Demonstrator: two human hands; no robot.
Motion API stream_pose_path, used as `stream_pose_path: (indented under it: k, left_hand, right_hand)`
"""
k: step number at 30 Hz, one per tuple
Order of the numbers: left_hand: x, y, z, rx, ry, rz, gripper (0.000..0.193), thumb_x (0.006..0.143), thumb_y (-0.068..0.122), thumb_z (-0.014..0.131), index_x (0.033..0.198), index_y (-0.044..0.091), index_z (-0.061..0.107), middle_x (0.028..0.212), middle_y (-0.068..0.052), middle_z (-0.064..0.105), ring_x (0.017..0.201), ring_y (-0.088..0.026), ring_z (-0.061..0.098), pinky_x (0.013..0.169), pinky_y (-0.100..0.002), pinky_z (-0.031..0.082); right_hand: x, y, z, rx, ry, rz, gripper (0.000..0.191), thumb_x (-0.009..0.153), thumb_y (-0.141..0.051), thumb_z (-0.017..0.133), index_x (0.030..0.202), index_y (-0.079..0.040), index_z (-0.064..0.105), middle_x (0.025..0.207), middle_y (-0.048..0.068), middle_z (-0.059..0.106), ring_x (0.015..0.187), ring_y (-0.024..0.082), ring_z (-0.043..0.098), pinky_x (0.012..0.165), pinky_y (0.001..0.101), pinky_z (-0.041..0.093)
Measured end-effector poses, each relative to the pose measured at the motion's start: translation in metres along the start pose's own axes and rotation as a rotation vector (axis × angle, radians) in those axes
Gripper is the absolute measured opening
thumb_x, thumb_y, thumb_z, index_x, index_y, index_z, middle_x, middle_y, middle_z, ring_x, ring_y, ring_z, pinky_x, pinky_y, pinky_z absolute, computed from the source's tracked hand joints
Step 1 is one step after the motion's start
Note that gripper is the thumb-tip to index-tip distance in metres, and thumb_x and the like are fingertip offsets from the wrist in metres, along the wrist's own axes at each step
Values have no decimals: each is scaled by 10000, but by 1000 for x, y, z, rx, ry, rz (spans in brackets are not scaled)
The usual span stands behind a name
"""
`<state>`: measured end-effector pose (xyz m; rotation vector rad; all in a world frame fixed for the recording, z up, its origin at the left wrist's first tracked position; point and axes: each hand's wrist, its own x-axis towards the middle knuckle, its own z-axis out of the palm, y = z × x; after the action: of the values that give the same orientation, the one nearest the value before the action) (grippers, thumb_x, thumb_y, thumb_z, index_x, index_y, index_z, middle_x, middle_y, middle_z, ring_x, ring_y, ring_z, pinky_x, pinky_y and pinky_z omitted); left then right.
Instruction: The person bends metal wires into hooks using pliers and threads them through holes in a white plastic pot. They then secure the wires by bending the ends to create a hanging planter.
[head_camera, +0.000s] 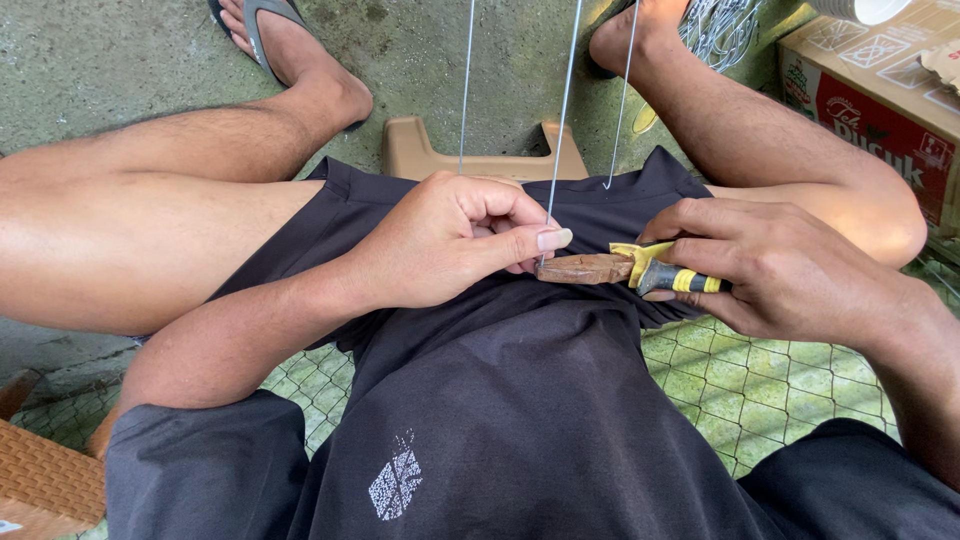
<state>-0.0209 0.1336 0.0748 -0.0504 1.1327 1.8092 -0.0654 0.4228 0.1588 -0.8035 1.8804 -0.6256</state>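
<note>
My right hand (790, 270) grips the yellow-and-black handles of rusty pliers (610, 268) held level over my lap. The brown jaws point left and meet a thin steel wire (560, 120) that comes down from above. My left hand (450, 240) is closed around that wire's lower end, thumb pressed against the plier tip. Two more wires hang nearby, one (466, 80) to the left and one (622, 100) to the right with a small hooked end.
I sit on a tan plastic stool (420, 150) on a concrete floor, feet in sandals. Wire mesh (760, 380) lies under my right knee. A red and tan cardboard box (880, 90) stands at upper right; a woven brown item (45, 480) at lower left.
</note>
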Motion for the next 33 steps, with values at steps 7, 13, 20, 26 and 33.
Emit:
stream_pose_path:
  k: [7, 13, 20, 26, 33]
  left_hand:
    - [1, -1, 1, 36, 5, -9, 222, 999, 221, 692, 1065, 21, 765, 862, -4, 746, 749, -20, 658, 666, -178, 551]
    - [3, -1, 2, -4, 5, -19, 218, 998, 215, 699, 1061, 17, 766, 865, -8, 741, 755, -23, 652, 670, -187, 549]
    - [3, 0, 3, 31, 26, -40, 223, 997, 240, 691, 991, 32, 770, 863, 0, 750, 757, -28, 675, 678, -191, 569]
    - [3, -2, 2, 8, 32, -15, 222, 1000, 237, 696, 965, 28, 765, 851, -1, 745, 762, -28, 676, 682, -194, 569]
    - [3, -3, -1, 22, 19, 53, 214, 1012, 206, 698, 942, 15, 764, 841, -6, 737, 766, -22, 654, 682, -193, 548]
  right_hand:
    - [-4, 5, 4, -15, 26, -17, 456, 561, -98, 814, 997, -58, 690, 1112, 80, 668, 944, 302, 668, 754, 431, 546]
    - [-9, 13, 14, 0, 74, -13, 381, 591, -95, 809, 951, -73, 686, 1082, 81, 662, 951, 303, 669, 769, 429, 535]
    - [-4, 13, 12, 186, -60, 123, 687, 604, -23, 764, 1272, -55, 607, 1077, 102, 659, 960, 343, 678, 807, 454, 533]
    - [6, 6, 15, 93, -19, 137, 656, 571, -35, 762, 1208, -38, 606, 1041, 121, 666, 964, 349, 672, 788, 455, 543]
    - [1, 7, 31, -123, 153, 76, 581, 587, -16, 776, 1142, -20, 602, 969, 120, 630, 898, 356, 656, 728, 464, 525]
